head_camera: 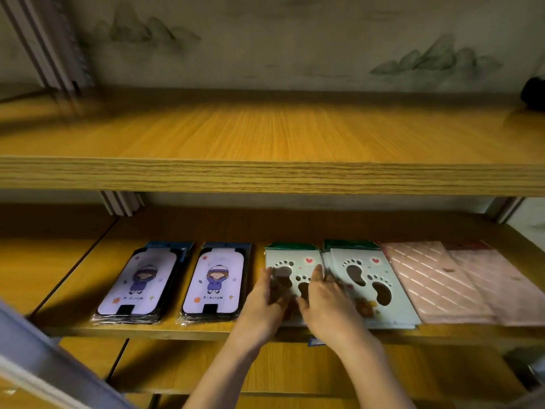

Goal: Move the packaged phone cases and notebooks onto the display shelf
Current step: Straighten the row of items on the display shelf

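A wooden display shelf holds a row of flat packaged goods, seen from above and in front. At the left lie two stacks of wrapped phone cases, the left stack and the second stack, each printed with a cartoon child in a hat. Right of them lies a pale green footprint notebook, then a second footprint notebook just beside it, slightly overlapping. Furthest right lie two pink packs, side by side.

Both hands rest on the first footprint notebook. The left hand grips its left edge with curled fingers; the right hand presses on its right side, fingers spread. An upper shelf spans above.
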